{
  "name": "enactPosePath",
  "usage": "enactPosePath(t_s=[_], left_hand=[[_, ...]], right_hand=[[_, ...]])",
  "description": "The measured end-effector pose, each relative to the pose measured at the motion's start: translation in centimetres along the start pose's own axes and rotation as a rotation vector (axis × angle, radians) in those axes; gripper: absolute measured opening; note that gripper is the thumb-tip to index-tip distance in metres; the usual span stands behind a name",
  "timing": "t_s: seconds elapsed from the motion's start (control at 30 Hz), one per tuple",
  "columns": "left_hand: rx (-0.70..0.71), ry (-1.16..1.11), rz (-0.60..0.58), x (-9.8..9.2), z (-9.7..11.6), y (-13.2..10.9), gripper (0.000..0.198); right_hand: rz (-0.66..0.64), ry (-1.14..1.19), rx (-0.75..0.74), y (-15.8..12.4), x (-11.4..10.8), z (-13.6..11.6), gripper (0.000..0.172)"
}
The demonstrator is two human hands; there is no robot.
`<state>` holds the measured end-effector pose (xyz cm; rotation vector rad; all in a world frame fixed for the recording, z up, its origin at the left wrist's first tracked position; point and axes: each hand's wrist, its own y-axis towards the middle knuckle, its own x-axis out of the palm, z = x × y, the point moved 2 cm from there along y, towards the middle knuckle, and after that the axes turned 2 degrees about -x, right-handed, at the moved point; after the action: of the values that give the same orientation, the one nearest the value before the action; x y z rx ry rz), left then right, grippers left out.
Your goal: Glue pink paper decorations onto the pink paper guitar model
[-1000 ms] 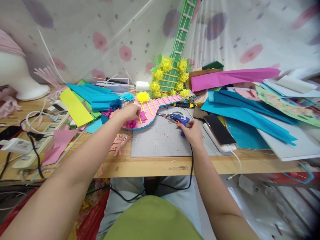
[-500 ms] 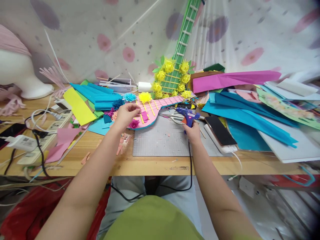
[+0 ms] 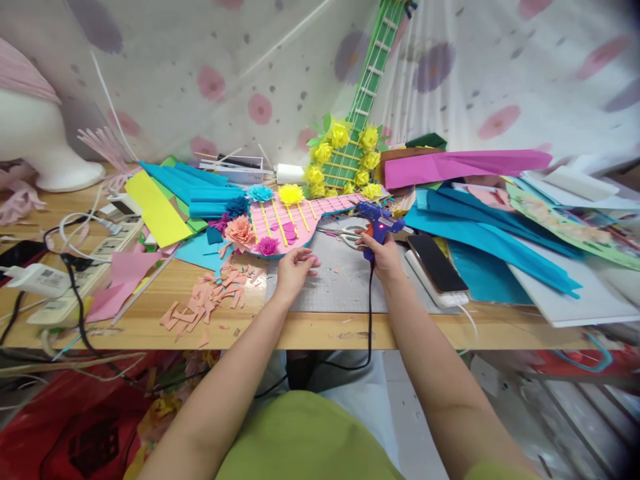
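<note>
My right hand (image 3: 386, 259) grips the handle of a blue glue gun (image 3: 376, 223), its nozzle pointing left and its black cord running down off the table edge. My left hand (image 3: 294, 268) hovers over the grey cutting mat (image 3: 330, 287), fingers pinched on a small pink piece (image 3: 311, 257). Just beyond lies a pink paper guitar (image 3: 290, 223) carrying yellow, blue, peach and magenta paper flowers. Behind it a green paper guitar (image 3: 357, 127) with yellow flowers leans against the wall.
Scissors (image 3: 345, 233) lie by the glue gun. A phone (image 3: 434, 263) rests right of my right hand. Peach paper scraps (image 3: 203, 303) litter the wood left of the mat. Coloured paper sheets (image 3: 500, 247) pile up on both sides; a power strip (image 3: 75, 280) and cables sit far left.
My left hand left the pink guitar's body and came back over the mat with a small pink piece. My right hand lifted the glue gun upright.
</note>
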<state>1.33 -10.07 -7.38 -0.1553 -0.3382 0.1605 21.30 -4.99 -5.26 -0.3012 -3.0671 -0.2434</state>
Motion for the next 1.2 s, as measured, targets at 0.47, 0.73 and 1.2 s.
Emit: enactPosePath(t_s=[0.47, 0.73, 1.2], left_hand=[[0.08, -0.044, 0.107, 0.2, 1.1, 1.3, 0.023], [0.062, -0.021, 0.195, 0.3, 0.7, 1.3, 0.021], [0.074, -0.02, 0.231, 0.2, 0.4, 1.5, 0.023]], right_hand=[[-0.258, -0.266, 0.029, -1.2, 0.0, -1.4, 0.038], [-0.369, -0.444, 0.031, -1.9, 0.0, -2.1, 0.043], [-0.486, -0.555, -0.119, -1.8, 0.9, -1.5, 0.038]])
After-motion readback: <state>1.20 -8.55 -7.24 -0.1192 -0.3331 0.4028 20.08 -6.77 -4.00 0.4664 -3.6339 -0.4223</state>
